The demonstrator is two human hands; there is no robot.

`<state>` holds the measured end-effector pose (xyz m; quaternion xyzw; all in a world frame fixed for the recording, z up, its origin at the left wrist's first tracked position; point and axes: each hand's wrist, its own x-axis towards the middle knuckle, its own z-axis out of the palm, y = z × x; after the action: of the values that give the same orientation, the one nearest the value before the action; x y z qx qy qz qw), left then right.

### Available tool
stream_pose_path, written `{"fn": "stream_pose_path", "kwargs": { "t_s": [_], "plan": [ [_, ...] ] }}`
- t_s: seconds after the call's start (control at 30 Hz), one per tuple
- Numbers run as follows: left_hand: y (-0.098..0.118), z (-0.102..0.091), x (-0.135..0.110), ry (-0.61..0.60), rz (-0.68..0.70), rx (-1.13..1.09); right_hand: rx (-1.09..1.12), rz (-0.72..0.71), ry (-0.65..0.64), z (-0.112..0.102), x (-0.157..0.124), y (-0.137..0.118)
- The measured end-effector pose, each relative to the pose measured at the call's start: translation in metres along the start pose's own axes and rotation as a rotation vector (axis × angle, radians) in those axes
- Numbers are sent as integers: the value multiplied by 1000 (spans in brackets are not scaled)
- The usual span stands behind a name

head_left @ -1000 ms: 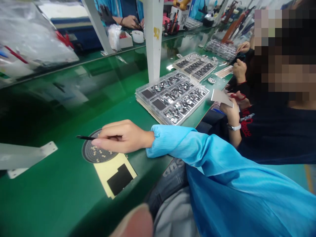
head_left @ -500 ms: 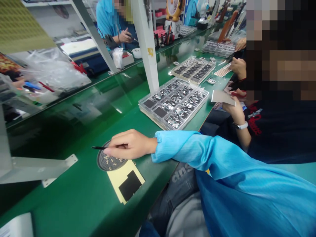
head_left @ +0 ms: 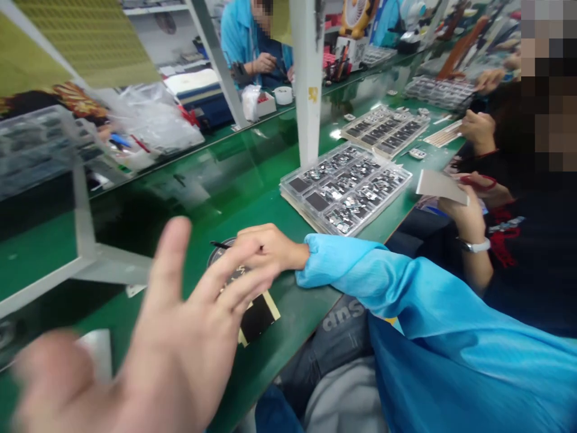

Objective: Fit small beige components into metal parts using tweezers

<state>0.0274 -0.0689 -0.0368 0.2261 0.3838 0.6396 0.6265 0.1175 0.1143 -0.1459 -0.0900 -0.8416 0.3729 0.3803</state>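
Observation:
My right hand (head_left: 270, 246), in a blue sleeve, rests on the green bench and is closed on a thin black tool (head_left: 220, 245) that points left. Under it lies a round dark perforated disc (head_left: 216, 256) with small parts on it, mostly hidden. Beside the disc lies a yellow sheet with a black square (head_left: 258, 317). My left hand (head_left: 171, 343) is raised close to the camera, blurred, its fingers spread and nothing in it. It covers part of the disc and the sheet.
A clear tray of small parts (head_left: 345, 186) sits right of a white post (head_left: 309, 78), with another tray (head_left: 385, 129) behind it. A co-worker on the right holds a grey card (head_left: 439, 185). Another person works across the bench. A metal bracket (head_left: 85, 240) stands at left.
My left hand has come up into view in front of the camera with fingers spread. The view has shifted left and up. My right hand stays on the disc with the tool.

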Motion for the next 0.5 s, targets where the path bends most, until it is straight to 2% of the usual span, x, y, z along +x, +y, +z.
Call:
{"fn": "stream_pose_path", "kwargs": {
  "t_s": [0.1, 0.17, 0.37, 0.5],
  "plan": [
    [-2, 21, 18, -15, 41, -18, 23, 4, -17, 0, -1, 7],
    [-2, 27, 24, -22, 23, -7, 11, 13, -27, -1, -2, 8],
    [-1, 26, 22, -52, 16, 11, -17, 41, -48, -4, -4, 4],
    [-2, 27, 22, -46, 20, -2, -20, 2, -35, -4, -5, 7]
  ]
}}
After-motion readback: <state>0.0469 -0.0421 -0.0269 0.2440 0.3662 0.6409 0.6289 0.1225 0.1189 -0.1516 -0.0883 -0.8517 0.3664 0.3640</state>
